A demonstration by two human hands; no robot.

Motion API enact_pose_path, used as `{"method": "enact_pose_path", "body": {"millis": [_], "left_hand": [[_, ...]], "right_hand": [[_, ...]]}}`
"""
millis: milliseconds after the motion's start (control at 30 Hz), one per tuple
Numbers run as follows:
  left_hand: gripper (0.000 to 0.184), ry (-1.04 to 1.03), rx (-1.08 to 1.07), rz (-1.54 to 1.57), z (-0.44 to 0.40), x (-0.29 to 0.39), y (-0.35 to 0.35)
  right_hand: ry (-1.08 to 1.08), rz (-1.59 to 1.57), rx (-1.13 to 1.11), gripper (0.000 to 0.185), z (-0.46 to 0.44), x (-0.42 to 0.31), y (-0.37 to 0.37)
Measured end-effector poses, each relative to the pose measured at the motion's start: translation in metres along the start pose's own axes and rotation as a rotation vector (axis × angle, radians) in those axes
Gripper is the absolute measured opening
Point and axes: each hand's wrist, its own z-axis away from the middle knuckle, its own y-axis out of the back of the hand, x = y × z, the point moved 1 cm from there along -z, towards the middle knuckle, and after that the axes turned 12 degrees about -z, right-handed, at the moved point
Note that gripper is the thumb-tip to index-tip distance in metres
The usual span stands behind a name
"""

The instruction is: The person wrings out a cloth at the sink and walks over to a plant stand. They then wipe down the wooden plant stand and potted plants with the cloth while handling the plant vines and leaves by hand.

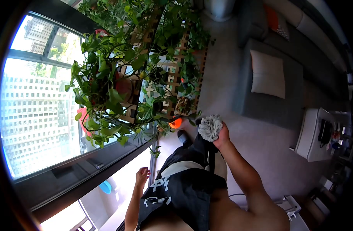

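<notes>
A crumpled light grey cloth [210, 128] is bunched up in my right hand [223, 137], whose fingers wrap round its side. My right arm reaches forward, and the cloth hangs over the floor beside the plants. At my left side, near the window frame, my left hand [142, 176] is held with its fingers loosely bent and slightly apart. Nothing shows in it. Green trailing plants [115, 88] grow thickly in front of me, on a wooden slatted stand [176, 73]. An orange object [176, 123] is at the lower end of the stand, close to the cloth.
A large window [38, 107] with a dark frame runs along the left. To the right, a grey sofa [269, 104] carries a light cushion [267, 74]. A white cabinet [313, 134] stands further right. My foot in a dark slipper [182, 136] is beside the plant stand.
</notes>
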Motion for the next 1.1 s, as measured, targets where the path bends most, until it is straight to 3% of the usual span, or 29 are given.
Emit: {"method": "enact_pose_path", "body": {"millis": [133,233,533,633,800,1100], "left_hand": [[0.029,0.005,0.006,-0.016,-0.001,-0.004,-0.002],[0.028,0.0,-0.002,0.012,-0.006,-0.016,-0.003],[0.026,-0.013,-0.016,0.06,-0.018,-0.048,-0.013],[0.026,0.005,-0.021,0.078,-0.019,-0.052,-0.015],[0.026,0.044,-0.04,0.102,-0.014,-0.05,-0.016],[0.026,0.012,-0.049,0.144,-0.023,-0.057,-0.018]], "right_hand": [[0.01,0.006,0.033,0.041,0.004,0.002,-0.006],[-0.05,-0.013,-0.077,0.043,0.006,0.002,-0.007],[-0.024,0.025,0.021,0.044,0.004,0.006,-0.003],[-0.06,0.017,-0.1,0.046,0.001,0.005,0.007],[-0.038,0.006,0.025,0.047,0.0,0.006,0.011],[-0.022,0.06,-0.025,0.044,0.001,0.006,0.008]]}}
